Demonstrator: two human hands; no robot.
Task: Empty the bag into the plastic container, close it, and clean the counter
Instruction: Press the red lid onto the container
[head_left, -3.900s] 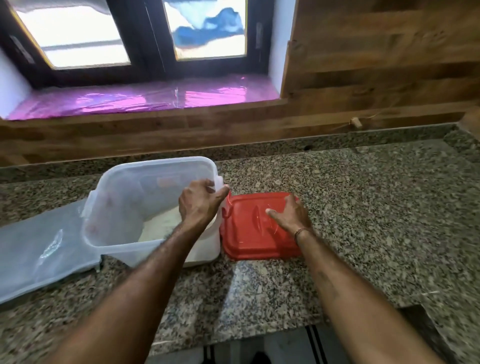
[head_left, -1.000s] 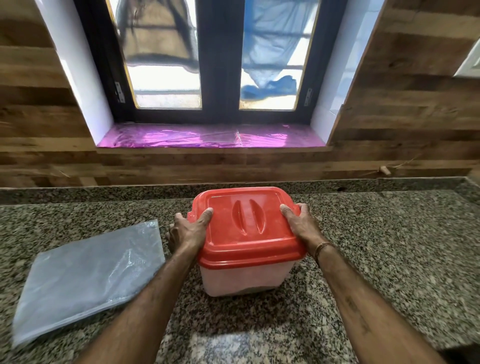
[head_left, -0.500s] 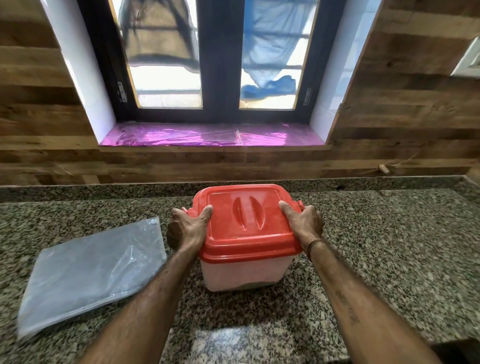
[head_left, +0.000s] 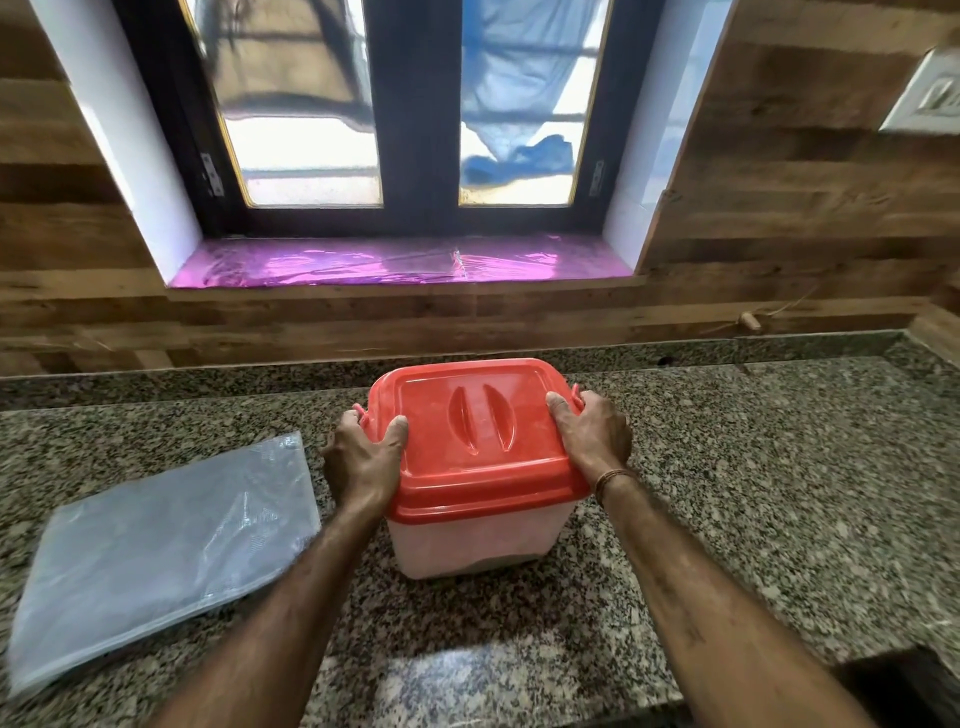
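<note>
A translucent plastic container (head_left: 467, 545) stands upright on the granite counter (head_left: 779, 493) with its red lid (head_left: 467, 431) seated on top. My left hand (head_left: 363, 462) grips the lid's left edge, thumb on top, fingers down the side by the red latch. My right hand (head_left: 592, 436) grips the lid's right edge the same way. A flat, empty clear plastic bag (head_left: 161, 551) lies on the counter to the left of the container, apart from it.
A wooden-panelled wall (head_left: 779, 270) backs the counter, with a window and a pink foil-lined sill (head_left: 400, 260) above. A small cork-like piece on a string (head_left: 750, 322) hangs at the wall on the right. The counter's front edge runs along the bottom.
Since 3.9 s ago the lid went from the counter onto the container. In the last second both hands stay on the lid's sides and the container sits slightly farther back.
</note>
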